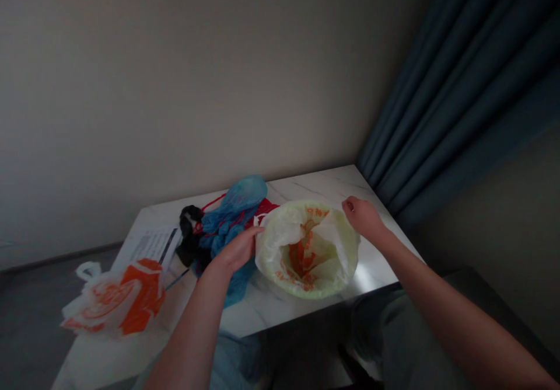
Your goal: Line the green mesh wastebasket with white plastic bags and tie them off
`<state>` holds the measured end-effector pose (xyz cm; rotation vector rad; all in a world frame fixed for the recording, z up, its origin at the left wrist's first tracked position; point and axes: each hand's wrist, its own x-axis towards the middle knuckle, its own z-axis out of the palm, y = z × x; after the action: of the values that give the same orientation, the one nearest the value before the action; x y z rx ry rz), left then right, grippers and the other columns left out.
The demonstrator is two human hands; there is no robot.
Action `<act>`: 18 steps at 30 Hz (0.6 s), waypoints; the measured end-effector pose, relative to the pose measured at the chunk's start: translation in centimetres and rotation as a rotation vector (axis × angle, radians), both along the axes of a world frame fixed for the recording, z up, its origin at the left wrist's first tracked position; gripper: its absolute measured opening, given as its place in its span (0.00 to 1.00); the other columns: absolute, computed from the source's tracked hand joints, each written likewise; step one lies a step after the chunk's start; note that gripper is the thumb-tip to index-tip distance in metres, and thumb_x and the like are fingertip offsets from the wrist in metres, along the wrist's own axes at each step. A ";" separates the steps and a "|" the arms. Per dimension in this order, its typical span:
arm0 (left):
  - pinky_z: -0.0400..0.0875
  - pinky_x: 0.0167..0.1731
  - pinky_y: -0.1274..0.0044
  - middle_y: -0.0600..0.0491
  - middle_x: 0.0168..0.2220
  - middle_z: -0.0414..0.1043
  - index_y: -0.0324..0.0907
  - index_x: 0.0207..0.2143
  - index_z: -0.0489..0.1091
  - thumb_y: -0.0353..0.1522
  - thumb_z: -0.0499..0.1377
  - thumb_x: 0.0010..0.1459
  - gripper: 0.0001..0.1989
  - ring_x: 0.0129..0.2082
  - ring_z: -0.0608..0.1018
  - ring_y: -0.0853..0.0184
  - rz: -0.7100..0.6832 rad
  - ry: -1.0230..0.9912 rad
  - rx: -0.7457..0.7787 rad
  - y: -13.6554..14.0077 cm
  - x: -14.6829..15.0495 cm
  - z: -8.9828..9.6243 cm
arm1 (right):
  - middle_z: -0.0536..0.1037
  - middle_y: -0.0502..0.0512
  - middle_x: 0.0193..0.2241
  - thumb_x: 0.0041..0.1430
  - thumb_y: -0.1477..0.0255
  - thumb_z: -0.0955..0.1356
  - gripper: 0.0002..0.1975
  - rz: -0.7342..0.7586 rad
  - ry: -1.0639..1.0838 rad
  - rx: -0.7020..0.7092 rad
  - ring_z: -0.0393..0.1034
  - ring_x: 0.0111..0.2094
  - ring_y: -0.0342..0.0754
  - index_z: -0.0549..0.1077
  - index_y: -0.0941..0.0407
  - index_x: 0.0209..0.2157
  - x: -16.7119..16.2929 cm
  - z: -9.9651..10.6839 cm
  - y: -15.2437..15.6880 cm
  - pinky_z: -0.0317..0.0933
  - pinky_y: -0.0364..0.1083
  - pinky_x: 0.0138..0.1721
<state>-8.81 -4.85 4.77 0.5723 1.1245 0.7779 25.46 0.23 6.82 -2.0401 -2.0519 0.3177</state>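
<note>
A pale yellow-green plastic bag (pixel 269 250) with orange printing spreads wide in a round shape on the marble-patterned table. Its mouth faces up and shows the inside; whether a bin stands under it is hidden. At its left rim, my left hand (pixel 240 251) is closed on the edge, thumb on top. My right hand (pixel 362 218) is curled at the upper right rim, fingers pinched on the bag's edge. Just left of the bag lies a heap of crumpled blue plastic bags (pixel 227 226), with a black bag (pixel 191 232) and red pieces among them.
On the table's left part, a white and orange plastic bag (pixel 118 299) rests beside a printed paper sheet (pixel 146 244). A plain wall (pixel 210 86) rises behind the marble-patterned table (pixel 306 181). Dark blue curtains (pixel 450 92) hang at the right.
</note>
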 end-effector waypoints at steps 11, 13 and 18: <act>0.73 0.40 0.67 0.46 0.37 0.79 0.41 0.38 0.74 0.34 0.66 0.47 0.14 0.38 0.78 0.59 -0.339 0.058 -0.209 -2.8 -2.5 1.0 | 0.82 0.60 0.35 0.65 0.61 0.60 0.19 -0.100 0.800 -0.475 0.75 0.36 0.50 0.79 0.57 0.36 -0.8 -3.0 4.5 0.68 0.45 0.39; 0.73 0.42 0.66 0.45 0.39 0.79 0.41 0.38 0.74 0.34 0.69 0.46 0.15 0.39 0.78 0.59 -0.333 0.076 -0.182 -3.3 -2.7 1.1 | 0.82 0.58 0.32 0.63 0.61 0.62 0.17 -0.033 0.774 -0.538 0.75 0.33 0.50 0.79 0.56 0.36 -0.9 -3.4 4.8 0.69 0.47 0.37; 0.73 0.41 0.69 0.46 0.40 0.79 0.42 0.35 0.75 0.35 0.71 0.46 0.14 0.38 0.79 0.61 -0.273 0.096 -0.139 -3.6 -3.0 1.0 | 0.83 0.55 0.32 0.62 0.65 0.63 0.14 0.151 0.738 -0.606 0.77 0.31 0.50 0.79 0.53 0.35 -1.2 -3.4 4.4 0.72 0.48 0.35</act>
<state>-11.79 -8.41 5.81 0.6357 1.1491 0.4372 24.28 4.65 3.42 -1.6199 -1.7280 1.6048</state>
